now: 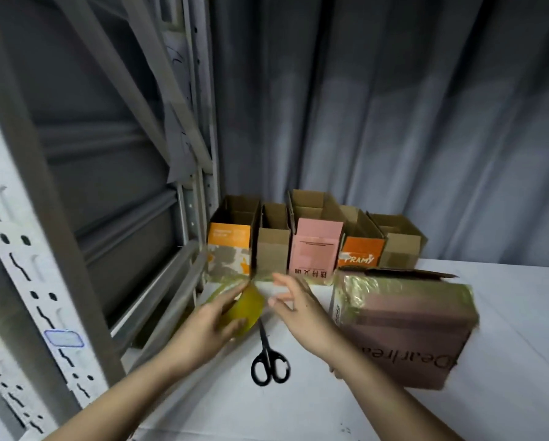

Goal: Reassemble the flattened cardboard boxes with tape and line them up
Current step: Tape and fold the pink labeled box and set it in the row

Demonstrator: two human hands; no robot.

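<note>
The left hand (211, 316) reached forward, fingers curled around the yellow tape roll (244, 313) at 9 o'clock of the scissors (269, 358). The right hand (295, 308) hovered beside it, fingers loosely spread, grasping nothing. Five upright boxes (308, 246) lined the tabletop (298, 409) at 12 o'clock.

left hand (211, 319) hides tape roll (246, 313) partly | hands blurred
</note>
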